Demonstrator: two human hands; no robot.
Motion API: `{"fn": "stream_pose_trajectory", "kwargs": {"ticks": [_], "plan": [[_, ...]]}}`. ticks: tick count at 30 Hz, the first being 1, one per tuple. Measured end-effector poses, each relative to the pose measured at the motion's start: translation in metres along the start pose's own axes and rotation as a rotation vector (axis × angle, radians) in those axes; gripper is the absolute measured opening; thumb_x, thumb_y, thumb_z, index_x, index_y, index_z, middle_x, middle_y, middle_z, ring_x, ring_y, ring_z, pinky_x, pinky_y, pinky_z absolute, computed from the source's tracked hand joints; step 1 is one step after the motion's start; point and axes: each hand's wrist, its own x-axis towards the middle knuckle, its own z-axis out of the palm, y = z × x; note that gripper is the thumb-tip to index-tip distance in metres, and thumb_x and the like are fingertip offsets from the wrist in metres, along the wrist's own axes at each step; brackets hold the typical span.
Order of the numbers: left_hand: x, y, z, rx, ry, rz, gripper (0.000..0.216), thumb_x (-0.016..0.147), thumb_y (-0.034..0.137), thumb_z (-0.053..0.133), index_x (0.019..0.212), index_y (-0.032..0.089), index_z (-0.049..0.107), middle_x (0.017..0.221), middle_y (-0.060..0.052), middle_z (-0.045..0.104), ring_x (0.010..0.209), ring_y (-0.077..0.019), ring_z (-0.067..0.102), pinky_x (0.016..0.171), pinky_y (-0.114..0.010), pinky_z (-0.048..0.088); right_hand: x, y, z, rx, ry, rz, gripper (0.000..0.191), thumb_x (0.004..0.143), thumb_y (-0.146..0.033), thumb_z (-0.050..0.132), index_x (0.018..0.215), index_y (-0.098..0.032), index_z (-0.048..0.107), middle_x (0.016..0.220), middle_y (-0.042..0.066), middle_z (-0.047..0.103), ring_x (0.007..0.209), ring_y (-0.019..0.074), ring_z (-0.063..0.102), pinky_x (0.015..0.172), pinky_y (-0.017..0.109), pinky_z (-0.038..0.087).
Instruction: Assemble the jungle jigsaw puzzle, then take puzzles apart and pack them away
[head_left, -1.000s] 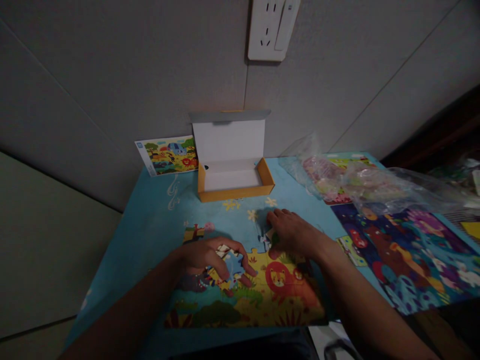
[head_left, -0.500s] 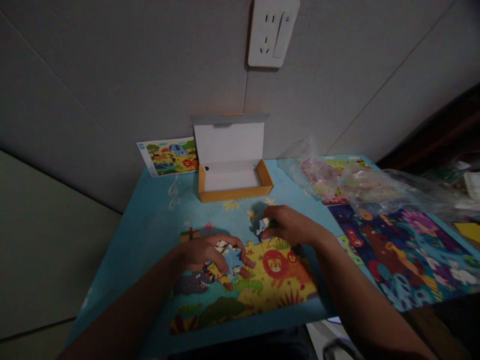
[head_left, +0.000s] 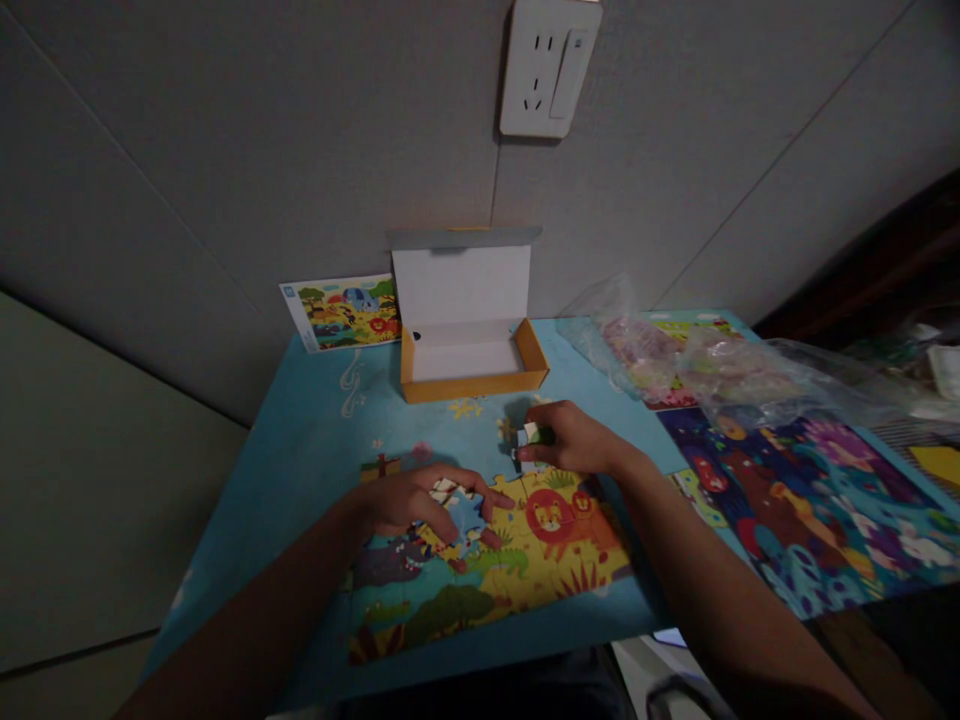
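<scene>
A partly built animal jigsaw (head_left: 525, 570) with a lion lies on the blue table (head_left: 300, 470). My left hand (head_left: 420, 505) rests on the jigsaw's upper left part, fingers spread and pressing on the pieces. My right hand (head_left: 574, 440) is lifted just above the jigsaw's top edge and pinches a small puzzle piece (head_left: 529, 440) between thumb and fingers.
An open orange box (head_left: 469, 345) with a white lid stands by the wall, a reference picture card (head_left: 345, 310) leaning to its left. Clear plastic bags (head_left: 712, 365) lie at the right over a dark, finished jigsaw (head_left: 810, 500). A wall socket (head_left: 547, 65) is above.
My right hand has risen off the jigsaw and moved slightly back, now holding a puzzle piece in a pinch. My left hand has stayed on the jigsaw.
</scene>
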Motion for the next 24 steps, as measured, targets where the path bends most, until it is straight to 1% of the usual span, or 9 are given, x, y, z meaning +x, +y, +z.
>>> {"fn": "stream_pose_trajectory", "kwargs": {"ticks": [3,5,8,11,14,16,20,24], "plan": [[-0.0002,0.0006,-0.0016,0.062,-0.004,0.037,0.036,0.062,0.008,0.076,0.096,0.02,0.071,0.139,-0.006,0.057,0.113,-0.03,0.063,0.11,-0.044,0.032,0.0005,0.002,0.0005,0.074,-0.012,0.02,0.027,0.078,-0.041,0.072,0.078,-0.016,0.064,0.063,-0.001,0.058,0.056,0.012,0.049,0.054,0.026,0.031],[-0.0001,0.0002,-0.0019,0.092,0.012,0.058,0.034,0.064,0.01,0.076,0.095,0.021,0.071,0.137,-0.006,0.059,0.117,-0.0296,0.061,0.111,-0.044,0.03,0.0009,0.0029,0.0,0.107,-0.008,0.03,0.027,0.078,-0.042,0.071,0.08,-0.015,0.065,0.063,-0.001,0.058,0.055,0.0116,0.049,0.053,0.025,0.031],[0.0003,-0.0014,-0.0017,0.092,0.024,0.062,0.034,0.064,0.01,0.076,0.095,0.022,0.071,0.136,-0.005,0.06,0.12,-0.0298,0.058,0.108,-0.045,0.035,0.0011,0.0025,-0.0015,0.074,0.02,0.022,0.027,0.077,-0.041,0.072,0.079,-0.014,0.065,0.064,-0.001,0.059,0.055,0.011,0.048,0.053,0.025,0.031],[0.0007,-0.0031,-0.0016,0.066,0.03,0.039,0.037,0.062,0.009,0.077,0.096,0.023,0.071,0.138,-0.004,0.058,0.115,-0.0295,0.062,0.103,-0.043,0.04,0.001,0.0009,-0.0029,0.078,0.027,0.008,0.027,0.077,-0.041,0.071,0.076,-0.014,0.065,0.062,-0.001,0.057,0.053,0.0106,0.047,0.052,0.024,0.029],[0.0008,-0.003,-0.0015,0.078,0.033,0.057,0.035,0.062,0.01,0.077,0.095,0.021,0.071,0.14,-0.005,0.056,0.119,-0.0309,0.059,0.103,-0.043,0.041,0.0015,-0.0008,-0.0021,0.091,0.032,0.016,0.027,0.077,-0.04,0.071,0.075,-0.015,0.065,0.06,-0.002,0.056,0.052,0.0105,0.046,0.052,0.024,0.029],[0.0008,-0.0019,-0.0013,0.087,0.026,0.078,0.035,0.062,0.011,0.078,0.095,0.021,0.071,0.141,-0.006,0.056,0.12,-0.0313,0.058,0.105,-0.044,0.04,0.0026,-0.002,-0.0001,0.054,0.05,0.025,0.027,0.076,-0.041,0.072,0.074,-0.015,0.065,0.06,-0.002,0.056,0.053,0.0108,0.046,0.053,0.025,0.028],[0.0009,-0.0002,-0.0009,0.074,0.009,0.064,0.037,0.062,0.013,0.079,0.098,0.022,0.071,0.141,-0.006,0.055,0.11,-0.0303,0.064,0.101,-0.044,0.043,0.0051,-0.0052,0.0045,0.004,0.08,0.013,0.031,0.075,-0.045,0.074,0.075,-0.016,0.065,0.062,-0.001,0.057,0.054,0.0112,0.046,0.054,0.026,0.029],[0.0008,-0.0017,-0.0009,0.089,0.024,0.064,0.037,0.062,0.014,0.08,0.097,0.022,0.072,0.14,-0.005,0.056,0.109,-0.03,0.065,0.101,-0.043,0.044,0.0061,-0.0059,0.0055,0.05,0.061,-0.004,0.031,0.075,-0.045,0.074,0.075,-0.016,0.065,0.061,-0.002,0.056,0.053,0.0099,0.045,0.054,0.025,0.029]]}}
